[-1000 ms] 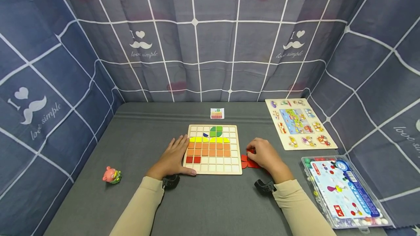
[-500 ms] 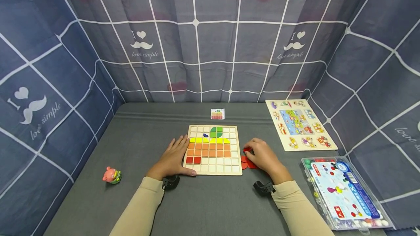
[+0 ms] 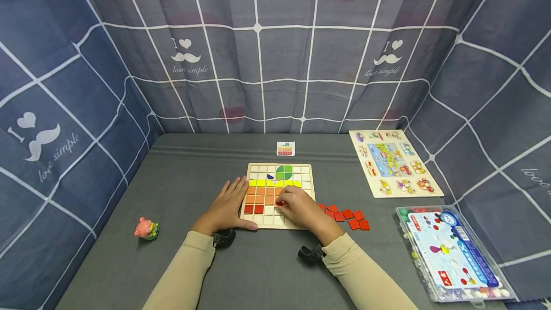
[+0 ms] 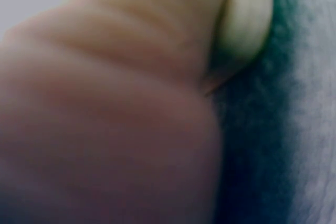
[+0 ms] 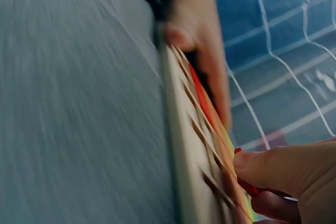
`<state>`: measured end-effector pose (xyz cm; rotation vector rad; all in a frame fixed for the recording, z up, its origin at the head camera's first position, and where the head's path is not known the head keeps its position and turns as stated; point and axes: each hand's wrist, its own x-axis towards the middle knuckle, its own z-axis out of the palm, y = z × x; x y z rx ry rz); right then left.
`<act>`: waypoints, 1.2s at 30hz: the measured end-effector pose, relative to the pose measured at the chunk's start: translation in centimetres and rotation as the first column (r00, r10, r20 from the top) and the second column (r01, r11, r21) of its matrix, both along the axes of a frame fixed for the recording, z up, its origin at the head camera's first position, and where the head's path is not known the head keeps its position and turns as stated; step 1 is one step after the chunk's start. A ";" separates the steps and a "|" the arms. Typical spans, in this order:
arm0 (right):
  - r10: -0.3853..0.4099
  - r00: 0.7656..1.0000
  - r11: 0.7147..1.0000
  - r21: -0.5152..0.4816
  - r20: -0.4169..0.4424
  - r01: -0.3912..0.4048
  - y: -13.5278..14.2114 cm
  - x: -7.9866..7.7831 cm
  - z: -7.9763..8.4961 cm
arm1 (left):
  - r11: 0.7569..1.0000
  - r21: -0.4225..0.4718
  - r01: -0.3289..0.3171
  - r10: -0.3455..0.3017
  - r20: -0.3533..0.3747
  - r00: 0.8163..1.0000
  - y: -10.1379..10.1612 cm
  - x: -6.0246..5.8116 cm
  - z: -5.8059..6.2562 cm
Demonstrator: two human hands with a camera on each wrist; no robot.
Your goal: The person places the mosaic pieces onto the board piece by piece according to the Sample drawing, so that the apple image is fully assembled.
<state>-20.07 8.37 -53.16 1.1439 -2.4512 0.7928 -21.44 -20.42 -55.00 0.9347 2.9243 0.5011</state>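
A wooden grid board [image 3: 306, 176] lies mid-table. Green, blue, yellow and orange pieces fill some of its cells, and two red squares [image 3: 253, 209] sit at the left of a lower row. My left hand [image 3: 225, 209] rests along the board's left edge, fingers extended and thumb at the front corner. Over the board, my right hand [image 3: 301, 207] pinches a red tile [image 5: 247, 186] between thumb and fingers, near the row of the red squares. That tile is mostly covered by the fingers. In the left wrist view, the blurred hand nearly fills the picture beside the board's edge [image 4: 249, 14].
Several loose red tiles [image 3: 354, 224] lie right of the board, partly behind the right forearm. A small pattern card [image 3: 286, 149] is behind it. On the right are a picture puzzle board [image 3: 366, 188] and a clear plastic case [image 3: 456, 252]; a pig figurine [image 3: 147, 229] stands left.
My right hand has moved left from the red tile pile to above the board, carrying a red tile. More of the loose tiles now show. The left hand stays in place.
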 end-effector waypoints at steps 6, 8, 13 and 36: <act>0.107 0.994 0.994 0.012 0.037 -0.107 -2.3 0.1 -0.7 | 1.000 0.004 0.002 -0.002 0.006 1.000 -0.1 0.0 -0.1; 0.113 0.993 0.993 0.022 0.036 -0.114 -2.5 0.1 -0.8 | 1.000 0.005 0.001 -0.001 0.011 1.000 -0.2 0.1 -0.1; 0.122 0.992 0.992 0.033 0.039 -0.123 -2.2 0.4 -0.8 | 1.000 0.011 -0.003 0.003 0.014 1.000 -0.2 0.1 -0.1; -0.225 0.949 0.974 0.085 0.219 0.212 10.8 2.3 0.1 | 0.999 -0.009 -0.031 0.031 0.024 0.999 0.0 0.0 -0.2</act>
